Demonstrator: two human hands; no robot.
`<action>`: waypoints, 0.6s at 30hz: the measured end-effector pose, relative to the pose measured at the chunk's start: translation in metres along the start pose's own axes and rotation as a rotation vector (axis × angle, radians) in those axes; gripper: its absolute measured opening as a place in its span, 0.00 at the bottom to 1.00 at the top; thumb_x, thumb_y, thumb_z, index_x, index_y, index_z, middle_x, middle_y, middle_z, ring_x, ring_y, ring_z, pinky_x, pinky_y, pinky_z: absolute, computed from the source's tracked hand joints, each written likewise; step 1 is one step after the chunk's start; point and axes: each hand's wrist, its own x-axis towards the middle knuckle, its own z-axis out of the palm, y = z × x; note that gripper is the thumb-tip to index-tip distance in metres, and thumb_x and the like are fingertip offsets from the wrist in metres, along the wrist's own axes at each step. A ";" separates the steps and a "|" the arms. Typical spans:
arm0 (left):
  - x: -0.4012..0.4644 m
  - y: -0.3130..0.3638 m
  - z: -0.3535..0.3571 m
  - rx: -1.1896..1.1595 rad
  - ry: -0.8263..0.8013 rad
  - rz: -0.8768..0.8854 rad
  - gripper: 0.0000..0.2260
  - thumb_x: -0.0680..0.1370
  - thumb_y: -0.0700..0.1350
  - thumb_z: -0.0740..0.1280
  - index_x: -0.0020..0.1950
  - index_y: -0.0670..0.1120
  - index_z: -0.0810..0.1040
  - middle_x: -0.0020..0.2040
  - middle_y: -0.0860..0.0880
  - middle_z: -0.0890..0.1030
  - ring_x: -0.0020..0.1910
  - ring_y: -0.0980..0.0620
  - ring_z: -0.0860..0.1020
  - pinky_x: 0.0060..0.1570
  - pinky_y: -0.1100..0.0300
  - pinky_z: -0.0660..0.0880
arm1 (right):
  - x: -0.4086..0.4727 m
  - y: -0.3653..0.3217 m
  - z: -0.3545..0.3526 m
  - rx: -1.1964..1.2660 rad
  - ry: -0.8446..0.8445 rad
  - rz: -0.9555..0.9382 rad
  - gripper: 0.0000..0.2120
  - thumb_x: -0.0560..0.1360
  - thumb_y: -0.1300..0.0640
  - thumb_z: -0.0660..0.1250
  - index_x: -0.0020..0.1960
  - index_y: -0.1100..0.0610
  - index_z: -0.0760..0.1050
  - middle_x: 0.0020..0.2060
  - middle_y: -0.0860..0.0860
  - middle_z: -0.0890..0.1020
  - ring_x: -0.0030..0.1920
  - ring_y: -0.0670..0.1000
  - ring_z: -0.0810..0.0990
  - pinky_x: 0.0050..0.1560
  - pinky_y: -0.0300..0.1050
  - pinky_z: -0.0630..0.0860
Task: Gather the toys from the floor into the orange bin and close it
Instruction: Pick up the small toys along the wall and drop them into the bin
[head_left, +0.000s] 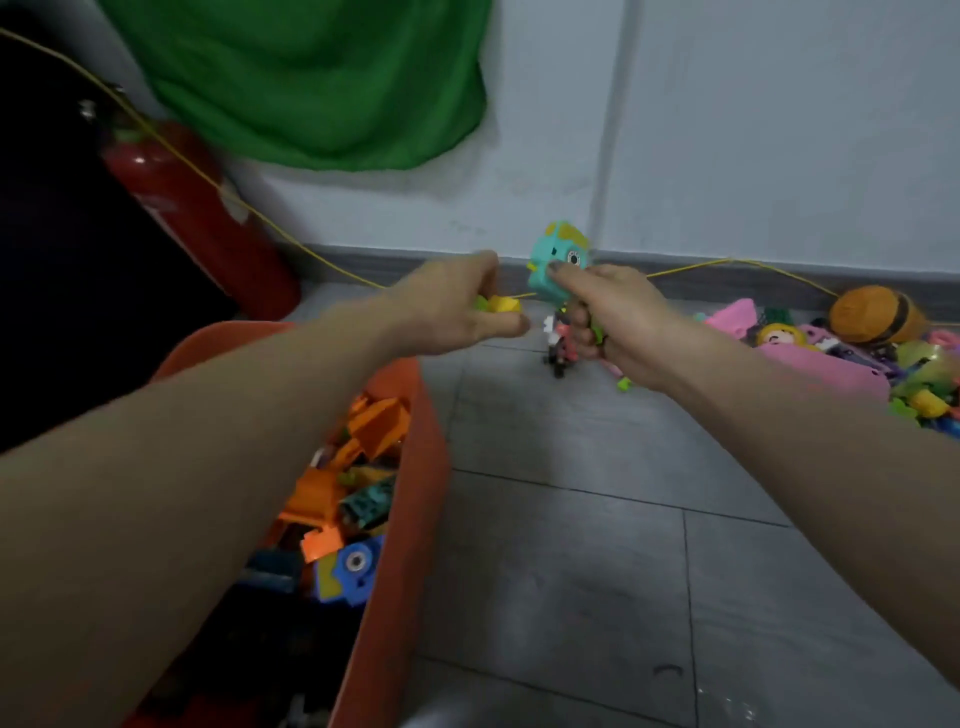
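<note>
We have both hands out over the floor (571, 545), each carrying something. Our left hand (457, 306) has its fingers curled around a small yellow piece (501, 304), with a bit of green showing beside it; the frame is blurred there, so we cannot tell whether that is one toy or two. Our right hand (613, 317) is the fuller one: thumb and fingers pinch a teal toy (556, 265) at the top, while the lower fingers are closed on a small dark figure (558, 343) that hangs below the palm, along with some thin green bits. The bin (415, 467) sits at our lower left, open, already partly filled with orange and blue blocks, and our left forearm crosses above it. No lid is in view. A heap of toys (831, 358) lies against the wall at the right, well apart from the bin, so we judge the gathering only partly done. The risk we see is in the right hand: it holds several things at once, and the dangling figure looks loosely caught, so a quick swing toward the bin could shake it loose onto the tiles short of the rim. The teal toy is held only by its edge and could twist out the same way. A yellow cord (727, 264) runs along the skirting behind our hands and could snag on later reaches.
</note>
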 end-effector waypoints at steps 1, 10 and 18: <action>-0.015 -0.011 -0.025 0.053 -0.008 -0.044 0.20 0.72 0.61 0.71 0.51 0.46 0.73 0.47 0.48 0.78 0.46 0.46 0.75 0.41 0.56 0.68 | -0.005 -0.013 0.019 -0.027 -0.042 -0.035 0.12 0.79 0.49 0.65 0.42 0.56 0.69 0.22 0.48 0.68 0.21 0.47 0.64 0.23 0.36 0.61; -0.135 -0.122 -0.091 -0.126 -0.414 -0.633 0.13 0.74 0.56 0.72 0.41 0.47 0.79 0.31 0.48 0.78 0.29 0.52 0.77 0.29 0.60 0.75 | -0.043 -0.055 0.149 -0.842 -0.420 -0.231 0.14 0.80 0.48 0.62 0.51 0.60 0.73 0.34 0.54 0.81 0.28 0.51 0.79 0.28 0.43 0.78; -0.095 -0.171 -0.057 -0.039 -0.595 -0.654 0.18 0.74 0.58 0.71 0.61 0.56 0.72 0.59 0.50 0.75 0.62 0.45 0.75 0.49 0.50 0.79 | -0.053 -0.034 0.148 -1.072 -0.198 -0.458 0.15 0.79 0.47 0.63 0.60 0.55 0.77 0.52 0.51 0.81 0.57 0.54 0.78 0.53 0.42 0.72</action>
